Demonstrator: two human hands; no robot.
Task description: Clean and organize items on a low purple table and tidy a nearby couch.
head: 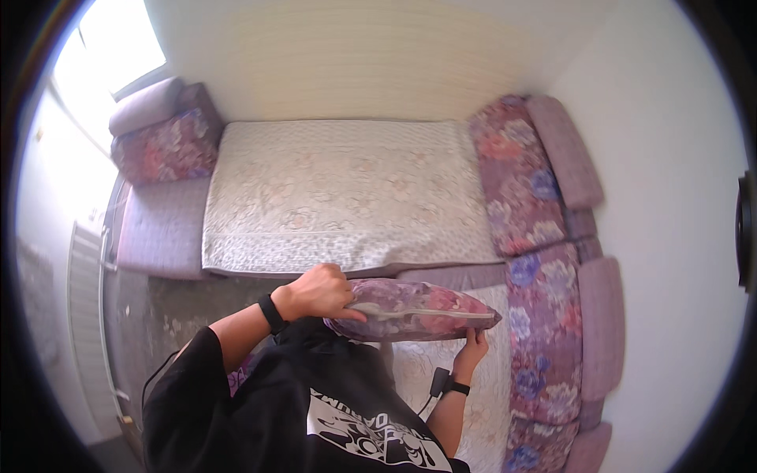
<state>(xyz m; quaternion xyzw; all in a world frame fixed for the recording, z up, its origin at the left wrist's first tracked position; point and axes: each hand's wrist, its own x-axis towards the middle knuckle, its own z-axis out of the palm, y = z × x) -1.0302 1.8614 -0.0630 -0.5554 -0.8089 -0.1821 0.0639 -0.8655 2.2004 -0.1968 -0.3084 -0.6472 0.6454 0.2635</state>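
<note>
A floral purple and pink cushion [414,298] is held edge-up in front of my body, its pale zipper seam facing upward. My left hand [322,294] grips its left end, with the thumb along the seam and the fingertips partly hidden. At the lower right edge, my right hand [473,349] pinches the cover between thumb and fingers. Both wrists wear black bands, and a small dark device with a cable is at the right wrist. Beyond the cushion lies a cream floral quilted cover [349,189] on a wide seat.
Floral back cushions [544,331] and mauve bolsters [602,328] line the right side. Another floral cushion [168,148] and a bolster [148,106] stand at the back left, above a mauve seat [162,230]. A white radiator [86,307] is on the left wall, below a bright window.
</note>
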